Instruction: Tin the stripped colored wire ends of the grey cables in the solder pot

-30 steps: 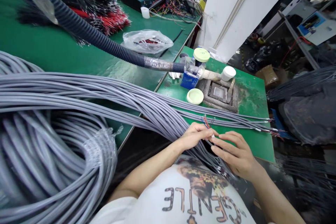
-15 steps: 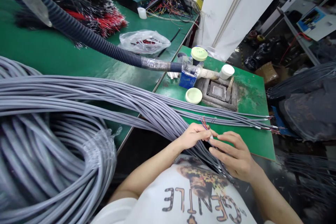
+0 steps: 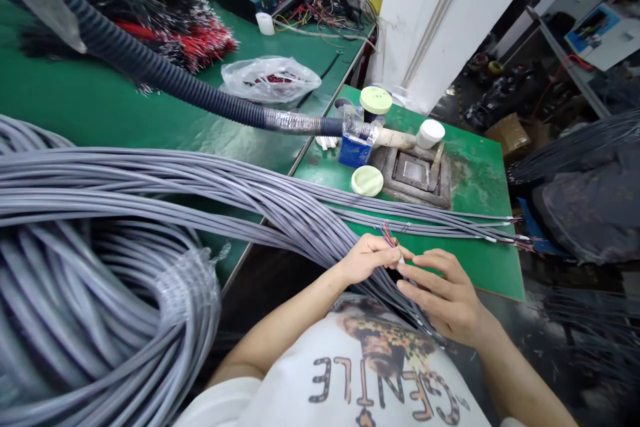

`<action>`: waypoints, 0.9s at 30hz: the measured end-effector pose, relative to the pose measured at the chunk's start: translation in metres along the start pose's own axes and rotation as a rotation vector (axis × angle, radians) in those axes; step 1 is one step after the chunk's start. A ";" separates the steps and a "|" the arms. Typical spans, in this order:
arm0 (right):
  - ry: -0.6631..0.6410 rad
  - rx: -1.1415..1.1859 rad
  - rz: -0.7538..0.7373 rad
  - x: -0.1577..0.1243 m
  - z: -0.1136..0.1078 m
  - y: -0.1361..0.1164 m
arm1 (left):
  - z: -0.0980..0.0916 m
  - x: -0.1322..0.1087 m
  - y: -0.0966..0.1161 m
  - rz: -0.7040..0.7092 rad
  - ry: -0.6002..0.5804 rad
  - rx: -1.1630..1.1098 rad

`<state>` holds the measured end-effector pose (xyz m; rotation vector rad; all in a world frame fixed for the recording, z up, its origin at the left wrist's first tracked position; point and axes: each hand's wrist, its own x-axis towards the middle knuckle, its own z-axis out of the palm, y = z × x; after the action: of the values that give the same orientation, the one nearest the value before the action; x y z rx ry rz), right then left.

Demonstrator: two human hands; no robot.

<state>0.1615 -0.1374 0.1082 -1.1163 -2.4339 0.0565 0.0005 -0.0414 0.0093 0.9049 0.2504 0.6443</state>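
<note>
My left hand (image 3: 371, 259) is closed in a pinch around the end of a grey cable. From its thumb and index finger a fan of thin coloured wires (image 3: 387, 235) sticks up, red, blue and dark ones among them. Just below the pinch a short pale section (image 3: 401, 260) shows. My right hand (image 3: 447, 290) is beside it, fingers stretched and apart, their tips at the cable just below my left thumb. Its own thumb is hidden. Under both hands more grey cables (image 3: 345, 243) run down toward my shirt.
A thick coil of grey cable (image 3: 187, 280) lies left. A ribbed hose (image 3: 200, 90) crosses the green table (image 3: 485, 180) toward a square sooty pot (image 3: 415, 170). Around it are a white jar (image 3: 431, 134), a pale green lid (image 3: 367, 181) and a blue box (image 3: 355, 150).
The view has shifted slightly, so the table and its things sit a little further left. Both hands keep nearly the same pose at the cable end.
</note>
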 end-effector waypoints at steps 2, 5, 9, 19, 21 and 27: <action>0.002 -0.001 0.008 0.000 0.000 0.000 | 0.000 0.000 0.000 0.003 0.004 0.016; 0.005 0.003 0.010 0.000 0.001 0.000 | 0.000 0.000 -0.001 0.010 0.005 0.035; 0.019 0.005 0.021 -0.001 0.002 -0.001 | 0.001 0.000 -0.001 0.003 0.013 0.055; 0.160 0.117 0.237 -0.006 0.008 -0.005 | 0.010 -0.001 0.013 0.020 0.036 0.199; 0.167 0.142 0.401 -0.005 0.011 -0.008 | 0.013 -0.001 0.015 0.049 0.041 0.265; -0.041 0.384 0.773 0.000 0.021 -0.011 | 0.018 -0.002 0.016 0.138 -0.029 0.380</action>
<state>0.1444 -0.1418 0.0917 -1.7798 -1.7669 0.7518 0.0008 -0.0469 0.0322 1.3041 0.2912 0.7234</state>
